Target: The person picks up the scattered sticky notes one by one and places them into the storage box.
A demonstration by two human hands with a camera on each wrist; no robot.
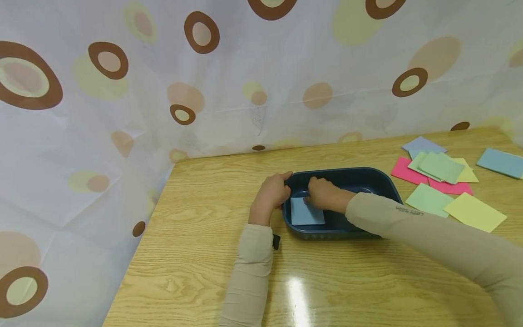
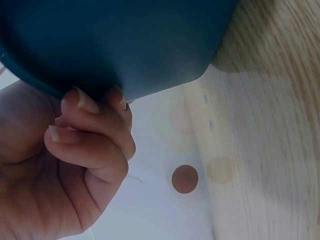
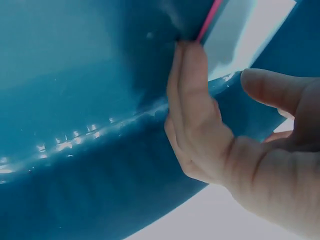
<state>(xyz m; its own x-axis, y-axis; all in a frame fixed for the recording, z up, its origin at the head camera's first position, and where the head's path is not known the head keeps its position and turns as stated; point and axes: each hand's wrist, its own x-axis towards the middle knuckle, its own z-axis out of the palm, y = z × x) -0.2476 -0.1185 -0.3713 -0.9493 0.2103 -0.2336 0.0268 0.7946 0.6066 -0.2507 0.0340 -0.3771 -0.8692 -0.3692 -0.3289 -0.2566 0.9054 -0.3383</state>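
Blue paper (image 1: 306, 215) in dark tub (image 1: 337, 220).
Left hand (image 1: 271, 195): left of paper, gripping tub. Right hand (image 1: 327, 195): at paper's far right corner; whether pinching, I cannot tell.

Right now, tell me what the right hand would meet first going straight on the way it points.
By the head view, the right hand would likely meet the left wall of the dark blue bin, near where the left hand holds it; depth is unclear.
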